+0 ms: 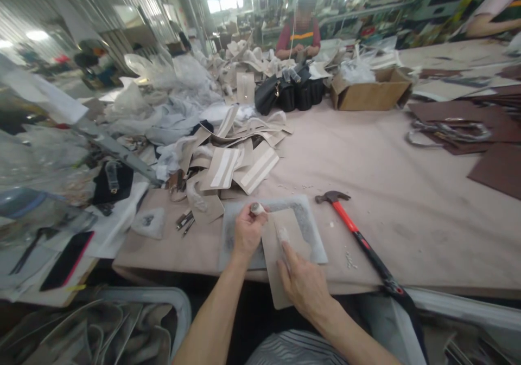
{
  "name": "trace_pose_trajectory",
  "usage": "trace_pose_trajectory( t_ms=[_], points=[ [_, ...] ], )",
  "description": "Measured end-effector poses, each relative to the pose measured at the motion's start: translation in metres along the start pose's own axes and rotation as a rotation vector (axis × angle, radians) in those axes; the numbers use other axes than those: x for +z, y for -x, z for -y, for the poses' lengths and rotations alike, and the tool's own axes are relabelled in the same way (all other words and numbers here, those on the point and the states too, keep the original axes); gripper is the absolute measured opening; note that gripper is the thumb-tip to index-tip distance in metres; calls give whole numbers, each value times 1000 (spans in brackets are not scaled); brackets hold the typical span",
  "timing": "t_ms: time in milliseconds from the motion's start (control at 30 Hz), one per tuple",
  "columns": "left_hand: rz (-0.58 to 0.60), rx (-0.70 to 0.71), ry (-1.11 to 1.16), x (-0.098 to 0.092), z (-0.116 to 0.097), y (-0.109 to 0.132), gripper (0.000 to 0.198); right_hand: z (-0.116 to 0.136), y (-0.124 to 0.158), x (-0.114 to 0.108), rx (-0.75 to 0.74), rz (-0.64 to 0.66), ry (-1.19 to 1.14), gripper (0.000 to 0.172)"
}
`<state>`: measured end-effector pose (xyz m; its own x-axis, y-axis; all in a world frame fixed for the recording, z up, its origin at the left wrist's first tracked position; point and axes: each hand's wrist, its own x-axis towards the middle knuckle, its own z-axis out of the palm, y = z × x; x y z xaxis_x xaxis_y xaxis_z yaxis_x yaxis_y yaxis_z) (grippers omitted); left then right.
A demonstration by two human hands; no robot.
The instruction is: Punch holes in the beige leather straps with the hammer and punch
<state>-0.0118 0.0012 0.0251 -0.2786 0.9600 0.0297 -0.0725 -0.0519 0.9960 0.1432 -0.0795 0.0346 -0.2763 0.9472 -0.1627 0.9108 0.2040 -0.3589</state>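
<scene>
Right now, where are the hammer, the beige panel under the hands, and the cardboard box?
hammer (353, 229): head view, on the red handle.
beige panel (280, 278): head view, lower part.
cardboard box (368, 96): head view, front wall.

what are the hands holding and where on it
Both hands are on a beige flat piece: left hand at its upper left edge, right hand pressing its middle with a finger.

Beige panel (285, 256); grey mat (313, 229); hammer (358, 240) handle red and black; pinkish table (407, 207); brown cardboard box (372, 91).
</scene>
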Motion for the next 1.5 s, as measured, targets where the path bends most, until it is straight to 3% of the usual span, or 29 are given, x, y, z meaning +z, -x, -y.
trace_pose_trajectory(
  t_ms=[133,300,400,467,533,667,767,967,1100,1200,1267,1333,1433,1500],
  points=[
    [147,-75,47,17,8,-3,25,-2,-2,2,2,-12,-100,48],
    [127,-36,-11,19,22,-4,24,-18,-3,-9,-89,-110,-280,48],
    [130,-35,-5,16,25,-6,25,-48,-10,-25,-28,-290,-252,44],
    [140,-27,-11,15,26,-6,26,-77,-16,-37,48,-411,-133,43],
    [148,-22,-22,15,28,-6,27,-108,-21,-46,116,-449,41,42],
    [153,-22,-35,16,30,-5,26,-156,-20,-49,260,-300,287,36],
    [158,-22,-27,16,29,-5,26,-169,-18,-42,334,-166,319,32],
    [172,-36,-33,16,29,-6,28,-170,-30,-44,435,-101,154,21],
    [178,17,-120,17,30,-4,23,-156,-36,-59,481,10,-441,9],
    [181,100,-212,18,30,-1,18,-131,-33,-73,477,152,-929,12],
    [198,151,-268,18,29,1,15,-110,-29,-83,454,123,-1076,18],
    [222,193,-318,18,29,3,13,-91,-23,-92,328,-29,-971,26],
    [238,229,-351,18,31,4,12,-72,-16,-100,12,-279,-531,35],
    [236,234,-363,17,33,5,11,-69,-14,-103,-161,-290,-260,33]
  ],
)
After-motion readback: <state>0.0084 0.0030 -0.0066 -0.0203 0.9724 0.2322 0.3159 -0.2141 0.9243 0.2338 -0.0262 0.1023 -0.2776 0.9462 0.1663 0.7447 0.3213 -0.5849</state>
